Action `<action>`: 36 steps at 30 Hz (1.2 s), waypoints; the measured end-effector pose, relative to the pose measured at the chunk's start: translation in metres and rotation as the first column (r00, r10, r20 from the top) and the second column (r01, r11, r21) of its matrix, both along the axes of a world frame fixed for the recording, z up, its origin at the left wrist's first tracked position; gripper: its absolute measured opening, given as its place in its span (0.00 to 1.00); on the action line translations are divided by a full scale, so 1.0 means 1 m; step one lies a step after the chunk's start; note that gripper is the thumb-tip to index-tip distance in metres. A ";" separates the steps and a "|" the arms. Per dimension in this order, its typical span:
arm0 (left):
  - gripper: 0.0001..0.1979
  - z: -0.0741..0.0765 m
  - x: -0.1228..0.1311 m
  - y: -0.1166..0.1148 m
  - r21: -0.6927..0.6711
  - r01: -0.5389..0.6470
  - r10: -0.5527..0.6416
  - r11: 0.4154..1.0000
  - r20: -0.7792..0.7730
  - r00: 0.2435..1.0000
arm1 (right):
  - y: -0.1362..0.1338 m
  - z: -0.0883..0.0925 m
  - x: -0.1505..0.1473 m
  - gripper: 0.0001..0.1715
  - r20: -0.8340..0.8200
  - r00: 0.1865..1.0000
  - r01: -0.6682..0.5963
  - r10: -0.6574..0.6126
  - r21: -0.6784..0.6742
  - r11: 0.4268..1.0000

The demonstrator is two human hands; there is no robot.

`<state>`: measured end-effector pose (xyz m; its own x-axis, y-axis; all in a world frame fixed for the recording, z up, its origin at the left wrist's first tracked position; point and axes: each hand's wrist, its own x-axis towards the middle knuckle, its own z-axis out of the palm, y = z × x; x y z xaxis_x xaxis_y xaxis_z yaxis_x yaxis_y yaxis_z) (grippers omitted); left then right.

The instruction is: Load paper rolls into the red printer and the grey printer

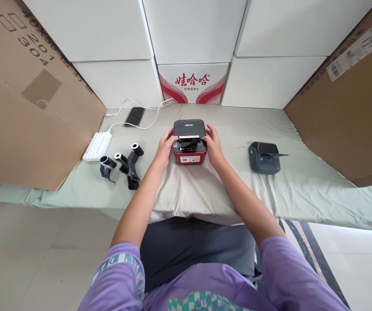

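Observation:
A small red-and-black label printer [189, 129] sits upright on the cloth in front of me, its lid down, with a dark strip lying over its front slot. My left hand [165, 144] grips its left side, thumb on the top edge. From the opposite side my right hand [214, 141] holds it the same way, thumb near the front of the lid. Left of my forearm are several dark rolls with pale cores, including an upper roll [137, 149] with a loose strip hanging from it and a left roll [107, 162] with a torn end.
A dark grey printer [264, 159] with a strip sticking out stands to the right. At the left lie a white power bank [97, 146], a white cable [153, 123] and a black phone [134, 116]. Cardboard [27, 112] flanks the cloth-covered surface [224, 185]; white boxes [192, 30] back it.

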<state>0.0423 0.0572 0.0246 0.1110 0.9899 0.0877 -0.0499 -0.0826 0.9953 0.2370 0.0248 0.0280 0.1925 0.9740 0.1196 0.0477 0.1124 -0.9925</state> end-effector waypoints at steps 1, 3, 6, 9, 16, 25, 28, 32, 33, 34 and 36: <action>0.34 -0.001 0.000 0.000 0.005 0.000 0.000 1.000 -0.002 1.000 | 0.000 0.001 -0.001 0.41 0.004 1.000 0.003 -0.003 0.008 1.000; 0.33 -0.001 0.000 0.000 0.016 0.002 -0.002 1.000 0.004 1.000 | -0.001 0.002 -0.002 0.39 0.015 1.000 0.007 -0.007 0.015 1.000; 0.34 -0.002 -0.001 0.000 0.018 -0.006 0.006 1.000 0.037 0.999 | -0.002 0.006 -0.004 0.37 0.014 1.000 -0.001 0.001 0.024 1.000; 0.34 -0.002 0.000 -0.002 0.021 -0.010 0.009 1.000 0.032 0.999 | -0.004 0.008 -0.004 0.35 -0.003 1.000 0.018 -0.018 0.037 0.999; 0.33 -0.004 0.004 -0.009 0.010 -0.038 0.038 0.999 0.042 0.998 | -0.011 0.004 -0.009 0.36 0.080 0.995 0.052 -0.052 0.003 0.999; 0.34 -0.007 0.007 -0.010 0.029 0.090 -0.093 0.996 0.171 0.981 | -0.023 -0.014 -0.031 0.37 -0.028 0.980 0.195 -0.195 0.006 0.981; 0.33 -0.008 0.011 -0.012 0.046 0.113 -0.119 0.993 0.162 0.980 | -0.024 -0.019 -0.032 0.37 -0.004 0.979 0.206 -0.206 0.024 0.978; 0.32 -0.012 0.014 -0.019 0.084 0.073 -0.085 0.994 0.159 0.984 | -0.030 -0.021 -0.024 0.40 0.124 0.981 0.134 -0.148 0.118 0.984; 0.32 -0.013 0.014 -0.021 0.096 0.063 -0.077 0.993 0.150 0.986 | -0.032 -0.019 -0.020 0.42 0.177 0.977 0.093 -0.118 0.146 0.985; 0.33 -0.014 0.013 -0.023 0.108 0.056 -0.071 0.993 0.136 0.988 | -0.034 -0.017 -0.014 0.45 0.240 0.967 0.046 -0.087 0.173 0.984; 0.34 -0.015 0.009 -0.029 0.126 0.049 -0.060 0.991 0.083 0.995 | -0.041 -0.011 -0.001 0.54 0.394 0.919 -0.052 -0.030 0.195 0.979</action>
<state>0.0513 0.0281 0.0099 0.1515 0.9635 0.2208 -0.1431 -0.1996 0.9694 0.2362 -0.0158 0.0170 0.0798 0.9241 0.3736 0.4271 0.3070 -0.8505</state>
